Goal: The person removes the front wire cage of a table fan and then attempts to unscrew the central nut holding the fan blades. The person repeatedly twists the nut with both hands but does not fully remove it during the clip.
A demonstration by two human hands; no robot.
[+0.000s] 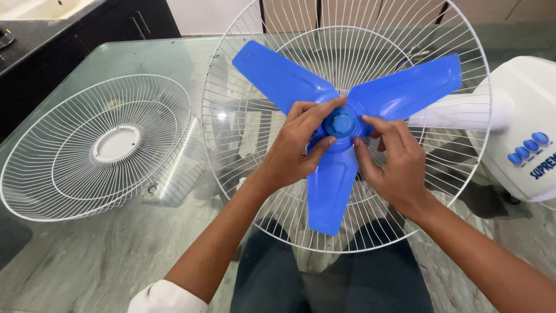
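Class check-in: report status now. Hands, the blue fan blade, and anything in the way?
Left hand and right hand both pinching hub of blue fan blade. Blade seated in rear guard. Front guard lies apart, left. Nothing obstructing.

Hidden and cropped parts. The rear guard [463,191] loses its top arc, from 11 to 1 o'clock, at the upper frame edge. The left hand [292,148] and right hand [394,168] cover the blade hub [341,123] at 9 and 3 o'clock, hiding the blade roots. The white fan base [521,110] is cropped at 3 o'clock; its stem runs behind a blade. Both forearms leave the frame at 6 o'clock.
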